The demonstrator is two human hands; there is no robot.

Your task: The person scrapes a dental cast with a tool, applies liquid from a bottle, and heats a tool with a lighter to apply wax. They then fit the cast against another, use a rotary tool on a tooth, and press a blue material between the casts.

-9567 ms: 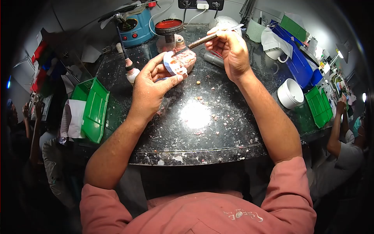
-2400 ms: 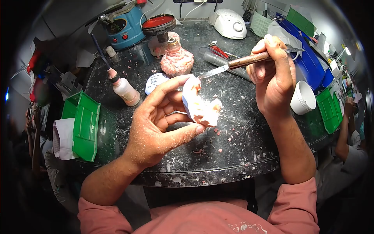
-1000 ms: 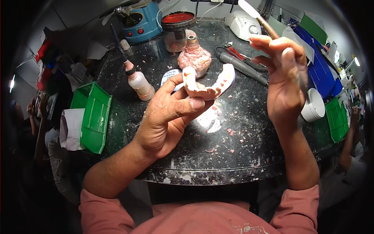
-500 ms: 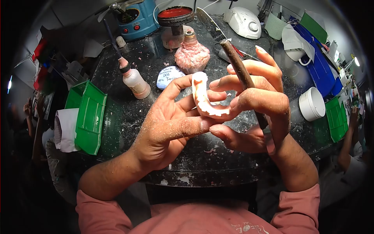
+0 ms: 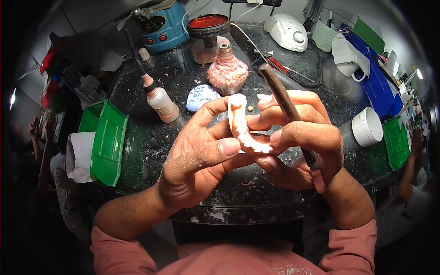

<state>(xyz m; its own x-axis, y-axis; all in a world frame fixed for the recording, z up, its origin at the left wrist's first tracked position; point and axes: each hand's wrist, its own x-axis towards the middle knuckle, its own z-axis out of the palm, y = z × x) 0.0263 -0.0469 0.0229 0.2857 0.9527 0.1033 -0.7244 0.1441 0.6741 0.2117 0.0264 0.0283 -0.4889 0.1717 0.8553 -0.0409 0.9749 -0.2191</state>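
At the centre of the frame we see both hands closed around a pale pink wax denture arch (image 5: pixel 242 129), held above the dark speckled table (image 5: pixel 151 137). The left hand (image 5: pixel 201 158) pinches the arch between its thumb, laid across the lower front, and its fingers (image 5: pixel 208 110) curled up behind the upper end. The right hand (image 5: pixel 298 142) meets it from the right, its fingertips pressed on the arch's inner and lower edge, so the arch is gripped from both sides. The right hand also keeps a wooden-handled knife (image 5: pixel 286 103) tucked between its fingers; the brown handle slants up toward the upper middle of the frame, while the lower end runs down past the wrist. Both hands are dusted with white powder.

Behind the hands, toward the top centre, stands a pink wax-coated burner (image 5: pixel 228 71), and just left of it lies a blue-white label tag (image 5: pixel 202 95) with handwriting. Further left is a small bottle (image 5: pixel 160 101) with a dark stick rising from its neck. A green bin (image 5: pixel 106 142) sits at the left edge of the table, a white cup (image 5: pixel 366 127) at the right, and a white machine (image 5: pixel 288 33) at the top.
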